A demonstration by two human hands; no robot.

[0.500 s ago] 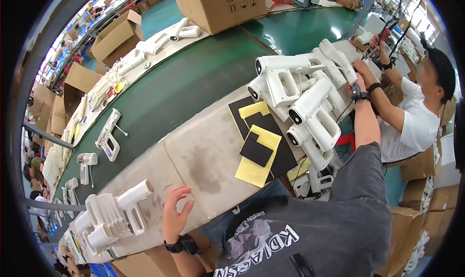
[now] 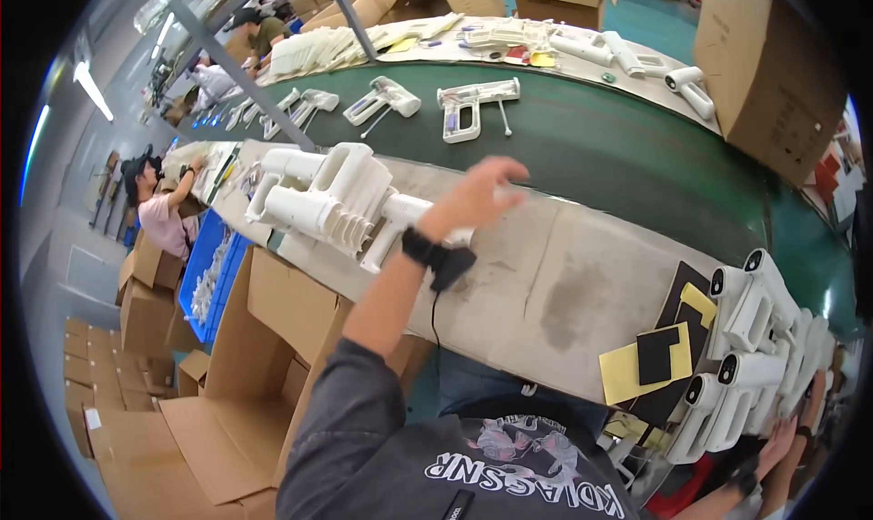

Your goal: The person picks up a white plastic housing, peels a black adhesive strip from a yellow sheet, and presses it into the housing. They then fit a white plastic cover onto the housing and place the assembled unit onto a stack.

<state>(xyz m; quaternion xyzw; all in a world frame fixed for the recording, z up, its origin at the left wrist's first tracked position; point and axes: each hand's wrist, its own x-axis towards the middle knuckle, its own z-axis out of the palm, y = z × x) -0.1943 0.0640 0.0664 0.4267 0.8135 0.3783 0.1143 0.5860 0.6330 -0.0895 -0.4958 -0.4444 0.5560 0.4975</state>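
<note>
My left hand [image 2: 477, 197] hangs over the bench [image 2: 509, 311] near the belt's edge, blurred, its fingers apart and loosely bent, with nothing in it. A black wristband [image 2: 423, 247] with a dark block circles that wrist, and a thin cable drops from it. Just left of my wrist, on the bench, stands a row of white pistol-shaped housings [image 2: 341, 197], packed side by side; my forearm passes in front of the nearest one.

Beyond my fingers runs the green belt [image 2: 600, 156]. On it, an open white housing [image 2: 479, 92] lies with its handle toward me and a thin rod beside the handle; more white pieces lie farther left along the belt.

To my right, yellow sheets [image 2: 620, 374] and black sheets [image 2: 655, 356] overlap on the bench, next to a heap of white pistol-shaped devices [image 2: 755, 370] with dark round ends. My right hand [image 2: 776, 443] is by the near side of that heap; I can't tell whether its fingers grip anything. A co-worker's hand [image 2: 816, 388] is close to it.

Below my left arm sits an open cardboard box [image 2: 286, 292], and past it a blue bin [image 2: 195, 292] of small pale parts.
</note>
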